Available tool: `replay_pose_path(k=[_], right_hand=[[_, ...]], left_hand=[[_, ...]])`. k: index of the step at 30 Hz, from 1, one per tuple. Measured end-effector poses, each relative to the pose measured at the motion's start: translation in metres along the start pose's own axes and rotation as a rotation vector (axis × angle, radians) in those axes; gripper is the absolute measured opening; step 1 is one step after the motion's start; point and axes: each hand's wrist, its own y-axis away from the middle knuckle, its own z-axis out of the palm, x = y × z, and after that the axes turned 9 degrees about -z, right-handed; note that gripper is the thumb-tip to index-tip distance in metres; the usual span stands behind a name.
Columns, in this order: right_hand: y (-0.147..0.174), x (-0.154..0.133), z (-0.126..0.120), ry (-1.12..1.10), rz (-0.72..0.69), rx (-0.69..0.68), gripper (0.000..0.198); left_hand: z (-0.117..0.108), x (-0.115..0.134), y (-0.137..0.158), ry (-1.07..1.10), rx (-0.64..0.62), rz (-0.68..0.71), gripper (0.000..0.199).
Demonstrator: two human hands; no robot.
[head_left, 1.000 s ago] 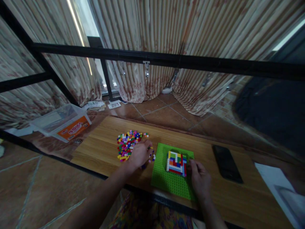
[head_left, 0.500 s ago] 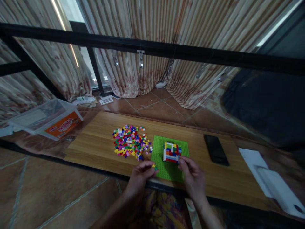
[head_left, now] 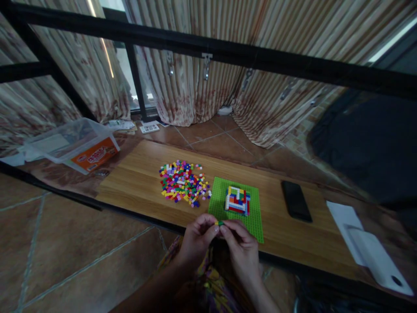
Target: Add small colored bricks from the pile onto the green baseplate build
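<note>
My left hand (head_left: pixel 198 239) pinches a small yellow toy brick (head_left: pixel 216 223) between thumb and fingertips. Right against it, the fingertips of my right hand (head_left: pixel 239 241) close on a small green toy brick (head_left: pixel 221 223). Whether the two bricks are joined I cannot tell. Both hands are held over the near edge of a green baseplate (head_left: pixel 252 224). On that plate stands a block of stacked multicoloured bricks (head_left: pixel 237 204), with neither hand touching it. Left of the plate lies a loose heap of coloured bricks (head_left: pixel 184 182).
A black phone (head_left: pixel 296 201) lies to the right on the wooden board (head_left: pixel 130 187). Beyond it are white sheet-like objects (head_left: pixel 374 252). A clear plastic box (head_left: pixel 70 143) with an orange label stands at left. A black metal bar (head_left: pixel 228 45) crosses before the curtains.
My right hand has left the brick block and come left to meet my left hand at the small bricks. The view has shifted slightly.
</note>
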Motion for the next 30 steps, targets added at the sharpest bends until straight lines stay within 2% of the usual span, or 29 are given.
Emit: replay_pose_path(k=[5, 9, 14, 20, 23, 26, 30], right_hand=[[0.005, -0.002, -0.002, -0.090, 0.166, -0.008, 0.023], [0.008, 0.000, -0.007, -0.199, 0.297, -0.003, 0.029], [0.009, 0.000, -0.013, -0.165, 0.287, 0.031, 0.031], [0.014, 0.009, -0.017, -0.225, 0.334, -0.049, 0.033], [0.012, 0.014, -0.019, -0.209, 0.359, 0.025, 0.035], [-0.002, 0.017, -0.025, -0.038, 0.236, 0.122, 0.033], [-0.032, 0.019, -0.035, 0.248, -0.106, 0.096, 0.026]], left_hand=[[-0.004, -0.005, 0.002, -0.114, -0.053, 0.062, 0.017], [-0.007, -0.010, 0.002, -0.165, -0.104, 0.040, 0.014], [-0.007, -0.015, 0.000, -0.196, -0.152, 0.004, 0.013], [-0.008, -0.018, 0.001, -0.215, -0.237, -0.048, 0.012], [-0.009, -0.020, 0.002, -0.265, -0.254, -0.049, 0.013], [-0.010, -0.024, 0.003, -0.283, -0.210, -0.050, 0.017], [-0.015, -0.033, 0.009, -0.273, -0.237, -0.100, 0.019]])
